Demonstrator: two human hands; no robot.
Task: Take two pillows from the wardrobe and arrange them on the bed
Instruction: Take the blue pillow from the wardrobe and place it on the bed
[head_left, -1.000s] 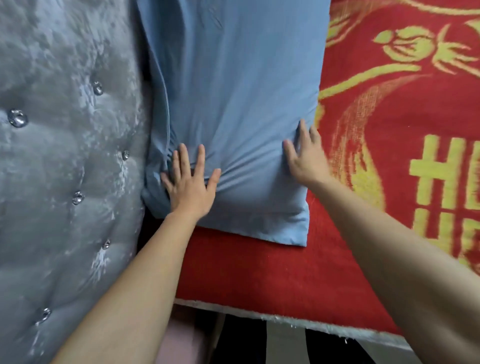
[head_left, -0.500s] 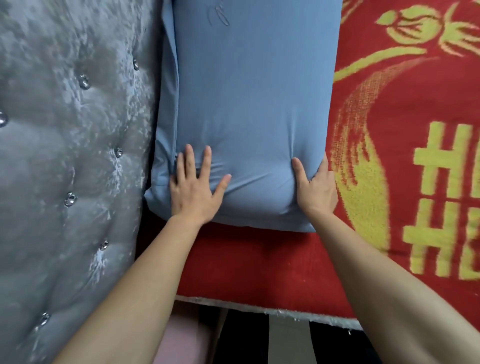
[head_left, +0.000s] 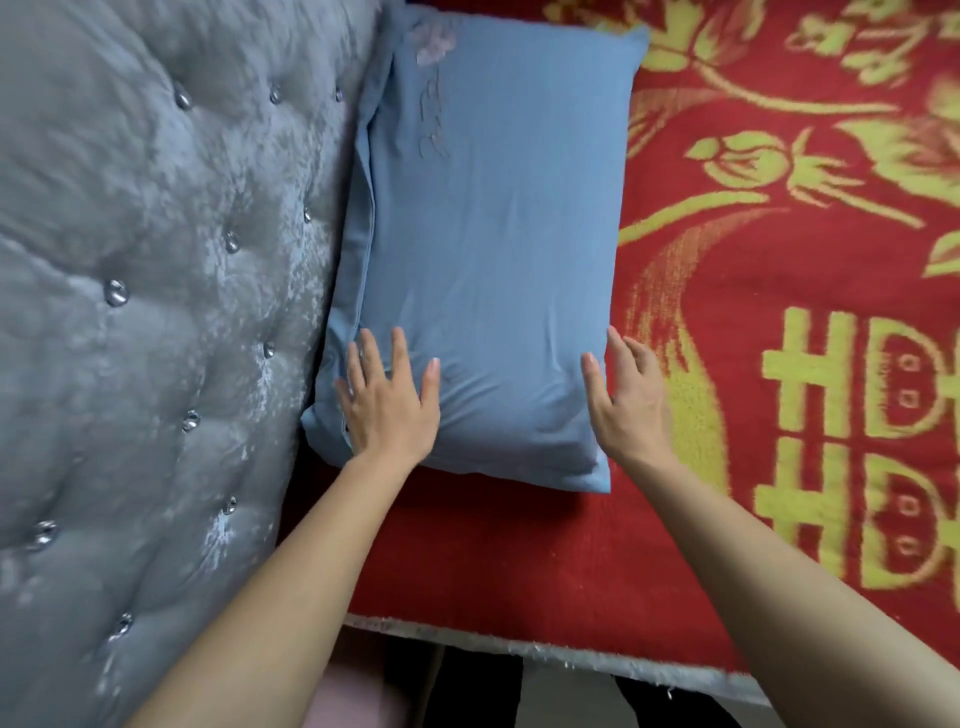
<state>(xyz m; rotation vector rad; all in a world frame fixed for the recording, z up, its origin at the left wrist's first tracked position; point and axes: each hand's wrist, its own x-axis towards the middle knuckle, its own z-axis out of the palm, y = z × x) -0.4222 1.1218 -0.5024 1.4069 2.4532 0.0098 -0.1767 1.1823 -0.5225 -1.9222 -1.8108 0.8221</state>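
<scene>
Fingers (head_left: 400, 358) of the left hand (head_left: 387, 410) are spreading flat on the blue pillow (head_left: 493, 249); the right hand (head_left: 631, 400) is cupping its edge, open. Lying on the red blanket (head_left: 779, 322) against the tufted headboard (head_left: 156, 312), it's looking soft and light; corners seem best for gripping.

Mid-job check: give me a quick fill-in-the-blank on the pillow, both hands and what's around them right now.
1. The pillow is ____ in colour.
2. It lies on a red blanket patterned in ____.
3. The left hand lies flat on the pillow's near end, and its fingers are ____.
4. The grey headboard runs along the pillow's ____ side; the right hand is at the opposite edge.

Missing words: blue; yellow; spread; left
</scene>
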